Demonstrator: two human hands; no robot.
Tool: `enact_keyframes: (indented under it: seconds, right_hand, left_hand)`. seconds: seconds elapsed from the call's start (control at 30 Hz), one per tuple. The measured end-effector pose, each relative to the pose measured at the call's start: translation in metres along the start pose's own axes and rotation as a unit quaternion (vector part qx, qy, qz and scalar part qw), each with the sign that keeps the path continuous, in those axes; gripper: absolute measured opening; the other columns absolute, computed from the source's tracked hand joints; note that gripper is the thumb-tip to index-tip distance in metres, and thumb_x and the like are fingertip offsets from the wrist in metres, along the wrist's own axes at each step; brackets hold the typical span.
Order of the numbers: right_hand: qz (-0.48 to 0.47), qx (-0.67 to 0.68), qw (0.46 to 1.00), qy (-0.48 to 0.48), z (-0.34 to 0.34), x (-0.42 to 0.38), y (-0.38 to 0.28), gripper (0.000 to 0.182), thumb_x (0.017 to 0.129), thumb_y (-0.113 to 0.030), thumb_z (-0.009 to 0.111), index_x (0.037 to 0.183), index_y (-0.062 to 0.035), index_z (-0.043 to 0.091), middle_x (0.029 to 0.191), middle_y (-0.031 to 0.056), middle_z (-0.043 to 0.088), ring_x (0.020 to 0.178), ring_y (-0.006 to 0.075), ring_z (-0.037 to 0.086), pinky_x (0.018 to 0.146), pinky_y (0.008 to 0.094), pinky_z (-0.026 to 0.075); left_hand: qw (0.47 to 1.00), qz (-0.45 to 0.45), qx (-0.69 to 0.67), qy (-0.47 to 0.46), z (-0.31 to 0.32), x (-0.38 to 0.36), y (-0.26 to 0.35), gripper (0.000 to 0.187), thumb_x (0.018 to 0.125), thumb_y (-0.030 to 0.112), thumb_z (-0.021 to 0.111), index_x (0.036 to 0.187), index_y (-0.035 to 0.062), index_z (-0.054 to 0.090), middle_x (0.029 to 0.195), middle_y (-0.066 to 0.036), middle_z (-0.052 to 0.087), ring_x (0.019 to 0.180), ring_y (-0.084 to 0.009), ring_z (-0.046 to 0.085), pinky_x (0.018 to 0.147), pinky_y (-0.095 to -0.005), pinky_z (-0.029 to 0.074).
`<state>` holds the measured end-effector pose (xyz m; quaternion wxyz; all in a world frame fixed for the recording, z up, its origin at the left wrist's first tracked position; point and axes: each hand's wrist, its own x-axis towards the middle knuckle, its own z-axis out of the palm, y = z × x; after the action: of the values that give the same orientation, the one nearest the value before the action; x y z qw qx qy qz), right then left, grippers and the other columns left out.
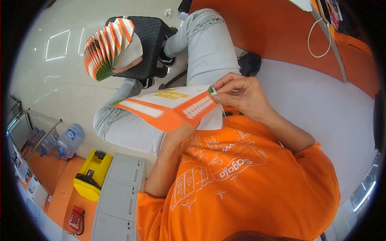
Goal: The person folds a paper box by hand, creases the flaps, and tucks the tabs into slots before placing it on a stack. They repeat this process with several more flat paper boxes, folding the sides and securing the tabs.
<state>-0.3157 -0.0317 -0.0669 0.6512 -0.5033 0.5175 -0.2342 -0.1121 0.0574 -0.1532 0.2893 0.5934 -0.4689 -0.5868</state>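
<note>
An orange and white paper carton (161, 110) with yellow lettering is held over my lap, partly folded, its near edge smeared by motion. My right hand (239, 94) is closed at its right end, thumb and fingers pinching the edge beside a small green part. From below, my left hand (185, 130) holds the carton's near side; its fingers are mostly hidden by the panel. White paper (212, 119) shows under the carton near my shirt. A fanned stack of similar orange, white and green cartons (110, 48) lies on a black stool (150, 42).
Grey drawers (118, 195) and a yellow case (93, 174) stand at the lower left. Large water bottles (70, 140) lie near a metal rack (44, 124). An orange panel (273, 30) rises ahead, with a white cable (309, 42) hanging at the upper right.
</note>
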Motion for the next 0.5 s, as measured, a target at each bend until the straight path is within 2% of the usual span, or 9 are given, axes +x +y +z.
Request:
enact_keyframes:
  seconds: [0.13,0.33,0.4,0.43,0.5]
  right_hand:
    - [0.047,0.027,0.998,-0.02,-0.002,-0.001,-0.006,0.012,0.086,-0.002,0.081,0.096,0.0019,0.078,0.11,0.01,0.067,0.098,0.0157,0.066,0.088,0.0289,0.056]
    - [-0.013,0.04,0.999,-0.009,0.006,0.004,-0.004,0.013,0.084,0.004,0.08,0.096,0.0045,0.076,0.113,0.011,0.066,0.104,0.0154,0.065,0.09,0.0274,0.055]
    - [-0.075,0.007,0.997,0.005,0.009,0.007,0.004,0.015,0.084,0.007,0.078,0.099,0.0056,0.074,0.114,0.0119,0.065,0.107,0.0166,0.065,0.092,0.0284,0.056]
    - [-0.076,0.007,0.997,0.005,0.01,0.007,0.002,0.015,0.084,0.007,0.078,0.099,0.0056,0.074,0.114,0.0119,0.065,0.107,0.0166,0.065,0.092,0.0284,0.056]
    - [-0.034,0.125,0.991,0.017,0.013,0.009,-0.006,0.019,0.085,0.008,0.076,0.104,0.0066,0.072,0.116,0.0132,0.065,0.111,0.0186,0.065,0.095,0.0304,0.055]
  left_hand:
    - [1.0,-0.001,-0.014,0.024,0.0,-0.003,0.01,0.022,0.105,0.012,0.058,0.115,-0.0042,0.068,0.105,-0.012,0.074,0.097,-0.0173,0.072,0.083,-0.0306,0.057]
    - [0.997,0.003,-0.076,0.021,-0.002,0.002,0.035,0.021,0.104,0.012,0.058,0.113,-0.0041,0.069,0.103,-0.011,0.074,0.096,-0.0166,0.071,0.083,-0.0305,0.057]
    - [0.995,0.003,-0.097,0.026,-0.004,0.003,0.043,0.021,0.104,0.012,0.058,0.112,-0.004,0.069,0.103,-0.011,0.074,0.096,-0.0164,0.071,0.084,-0.0305,0.056]
    - [0.994,0.003,-0.104,0.032,-0.005,0.004,0.048,0.021,0.104,0.012,0.058,0.112,-0.004,0.069,0.103,-0.011,0.074,0.096,-0.0163,0.071,0.084,-0.0305,0.056]
    - [0.993,0.002,-0.102,0.056,-0.005,0.004,0.058,0.021,0.104,0.012,0.058,0.111,-0.0039,0.069,0.102,-0.011,0.074,0.096,-0.0161,0.071,0.084,-0.0304,0.056]
